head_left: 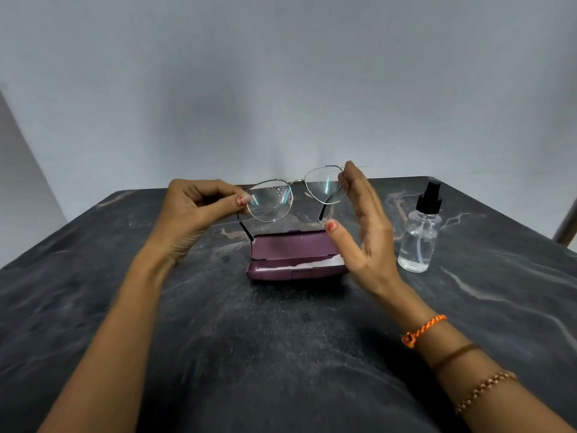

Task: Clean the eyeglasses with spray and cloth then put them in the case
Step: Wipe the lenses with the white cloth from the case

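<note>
Thin-metal, wire-rimmed eyeglasses (296, 193) with clear lenses are being held up between the two hands, above the open plum-coloured hard case (295, 256).

One end of the frame is being pinched by the curled fingers of the left hand (199, 207); the other end is being steadied by the right hand (362, 226), whose fingers are lying straight. Droplets are showing on the lens nearer the left hand, so slipperiness is being judged likely; the frame is being judged light, bendable and fragile, best taken at rim or hinge. A clear spray bottle (420, 242) is standing just outside the right hand. Everything is being carried by a dark marbled tabletop (281, 339) before a plain pale wall (281, 73).
</note>
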### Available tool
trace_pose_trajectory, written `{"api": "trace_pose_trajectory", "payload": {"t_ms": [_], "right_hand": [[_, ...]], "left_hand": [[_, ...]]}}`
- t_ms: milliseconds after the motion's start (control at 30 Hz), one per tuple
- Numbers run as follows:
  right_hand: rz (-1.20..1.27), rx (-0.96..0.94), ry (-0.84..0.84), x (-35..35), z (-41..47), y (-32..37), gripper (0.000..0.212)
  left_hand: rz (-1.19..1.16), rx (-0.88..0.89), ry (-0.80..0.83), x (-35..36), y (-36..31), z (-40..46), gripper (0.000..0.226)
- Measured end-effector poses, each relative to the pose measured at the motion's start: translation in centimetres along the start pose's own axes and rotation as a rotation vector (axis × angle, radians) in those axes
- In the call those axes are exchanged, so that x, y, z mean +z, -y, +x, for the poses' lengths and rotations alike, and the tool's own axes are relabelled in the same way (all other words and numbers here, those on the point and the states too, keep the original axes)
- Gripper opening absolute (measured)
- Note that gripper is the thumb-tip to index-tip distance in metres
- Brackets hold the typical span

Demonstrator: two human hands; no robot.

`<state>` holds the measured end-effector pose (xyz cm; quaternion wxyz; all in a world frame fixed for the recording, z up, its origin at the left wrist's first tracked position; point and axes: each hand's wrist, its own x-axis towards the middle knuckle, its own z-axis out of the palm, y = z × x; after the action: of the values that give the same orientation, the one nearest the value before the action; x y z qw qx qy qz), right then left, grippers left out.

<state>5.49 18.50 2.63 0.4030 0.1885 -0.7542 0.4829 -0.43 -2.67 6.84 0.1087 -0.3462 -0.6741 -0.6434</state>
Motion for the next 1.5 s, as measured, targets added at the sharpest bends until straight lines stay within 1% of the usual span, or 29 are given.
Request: {"api": "trace_pose_trajectory", "payload": {"t_ms": [167, 333, 433, 467, 533, 633, 733, 767, 900, 1067, 1200, 1367, 1500], "right_hand": [[0.040, 0.009, 0.012, 0.0, 1.0, -0.2, 0.065], [0.037, 0.052, -0.001, 0.6, 0.5, -1.4, 0.058], [-0.177, 0.027, -0.016, 0.7, -0.1, -2.4, 0.041], [-0.270, 0.040, -0.008, 0.6, -0.2, -2.5, 0.033], [-0.438, 0.128, 0.028, 0.2, -0.1, -2.9, 0.023], [-0.641, 0.291, 0.177, -0.8, 0.1, -3.3, 0.019], [-0.761, 0.331, 0.331, -1.4, 0.2, -3.2, 0.015], [-0.776, 0.333, 0.365, -1.4, 0.2, -3.0, 0.013], [-0.739, 0.398, 0.475, -1.3, 0.3, -2.7, 0.007], [-0.755, 0.412, 0.428, -1.0, 0.3, -2.2, 0.017], [-0.795, 0.444, 0.485, -0.9, 0.1, -2.0, 0.020], [-0.831, 0.441, 0.527, -0.8, 0.2, -1.8, 0.013], [-0.835, 0.388, 0.575, -0.5, 0.0, -2.0, 0.009]], "left_hand": [[0.010, 0.019, -0.039, 0.0, 0.4, 0.0, 0.009], [0.049, 0.069, -0.154, -0.1, 0.8, 0.1, 0.010], [0.114, 0.087, -0.217, -0.2, 1.1, 0.4, 0.019], [0.146, 0.087, -0.234, -0.2, 1.2, 0.4, 0.020], [0.199, 0.079, -0.266, -0.1, 1.5, 0.3, 0.023], [0.264, 0.068, -0.293, 0.2, 1.8, 0.3, 0.025], [0.309, 0.048, -0.315, 0.5, 2.1, 0.2, 0.019], [0.317, 0.047, -0.326, 0.7, 2.1, 0.2, 0.017], [0.341, 0.075, -0.362, 1.0, 2.0, 0.1, 0.022], [0.345, 0.100, -0.404, 1.1, 2.2, 0.2, 0.023], [0.343, 0.118, -0.413, 1.3, 2.3, 0.2, 0.027], [0.343, 0.128, -0.415, 1.6, 2.4, 0.2, 0.029], [0.340, 0.124, -0.414, 1.7, 2.5, 0.1, 0.027]]}}
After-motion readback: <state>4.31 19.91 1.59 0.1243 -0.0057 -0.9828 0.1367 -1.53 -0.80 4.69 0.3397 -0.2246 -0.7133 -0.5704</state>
